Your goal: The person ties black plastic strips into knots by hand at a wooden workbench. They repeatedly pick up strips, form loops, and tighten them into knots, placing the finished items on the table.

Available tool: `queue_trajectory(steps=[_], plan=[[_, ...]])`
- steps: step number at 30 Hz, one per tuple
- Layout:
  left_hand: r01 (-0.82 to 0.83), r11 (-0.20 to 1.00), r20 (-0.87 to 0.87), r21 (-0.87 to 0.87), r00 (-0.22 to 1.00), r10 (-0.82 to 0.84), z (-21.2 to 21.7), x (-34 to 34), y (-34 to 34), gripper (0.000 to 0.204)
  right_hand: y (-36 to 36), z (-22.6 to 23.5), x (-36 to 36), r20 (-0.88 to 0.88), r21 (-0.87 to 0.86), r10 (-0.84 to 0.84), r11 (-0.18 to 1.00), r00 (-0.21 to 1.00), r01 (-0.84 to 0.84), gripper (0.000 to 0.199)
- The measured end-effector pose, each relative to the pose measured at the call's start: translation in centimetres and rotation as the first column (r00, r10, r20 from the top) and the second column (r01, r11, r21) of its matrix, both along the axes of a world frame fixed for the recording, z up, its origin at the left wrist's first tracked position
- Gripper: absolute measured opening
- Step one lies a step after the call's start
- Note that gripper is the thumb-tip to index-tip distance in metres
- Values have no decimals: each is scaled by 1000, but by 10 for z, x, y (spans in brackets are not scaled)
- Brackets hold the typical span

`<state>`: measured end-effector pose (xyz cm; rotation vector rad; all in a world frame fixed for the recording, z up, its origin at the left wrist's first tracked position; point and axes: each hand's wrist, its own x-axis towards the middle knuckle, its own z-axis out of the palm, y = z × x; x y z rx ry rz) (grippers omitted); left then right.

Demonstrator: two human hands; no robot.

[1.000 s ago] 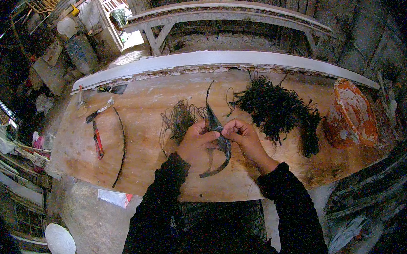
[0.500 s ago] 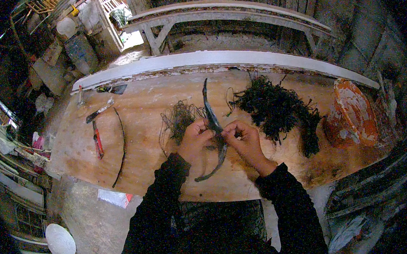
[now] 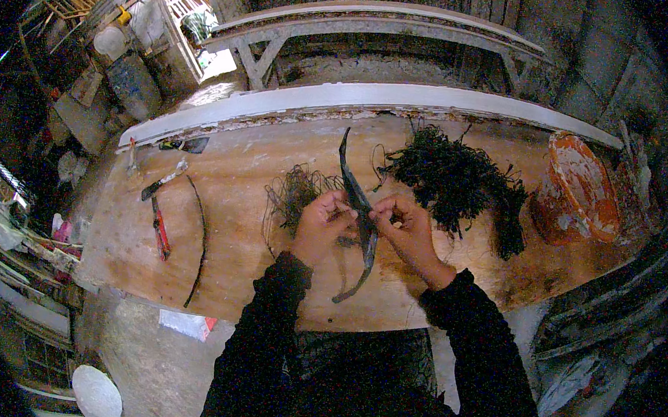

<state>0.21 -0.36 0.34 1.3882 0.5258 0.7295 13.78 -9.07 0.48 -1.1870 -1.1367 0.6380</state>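
Note:
Between my hands, over the middle of the wooden tabletop, is a long dark curved strip (image 3: 354,185) with tapering ends; its material is hard to tell. My left hand (image 3: 321,221) pinches its middle from the left, thumb and finger closed. My right hand (image 3: 409,232) pinches the same middle part from the right, with the other fingers curled. Under and behind my left hand lies a loose tangle of thin dark cord (image 3: 285,198). A large heap of black stringy strands (image 3: 458,178) lies just beyond my right hand.
On the tabletop (image 3: 139,265) at left are a red-handled cutting tool (image 3: 161,232), a hammer-like tool (image 3: 163,181) and a thin dark rod (image 3: 202,246). An orange, white-smeared basin (image 3: 580,189) stands at right. A white board (image 3: 341,94) borders the far edge; a bench (image 3: 376,27) stands beyond.
The strip has shifted slightly right and straightened a little, its upper and lower ends both further right. My right hand's curled fingers have loosened slightly. Both hands stay at the strip's middle.

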Motion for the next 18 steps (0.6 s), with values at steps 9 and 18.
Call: queue_trajectory(steps=[9, 18], plan=[[-18, 1000, 40, 22, 999, 17, 6, -1, -5, 29, -2, 3, 3, -41, -64, 27, 998, 999, -29, 5], [59, 998, 50, 15, 997, -59, 2, -1, -1, 34, 5, -4, 5, -171, -189, 188, 957, 967, -220, 11]])
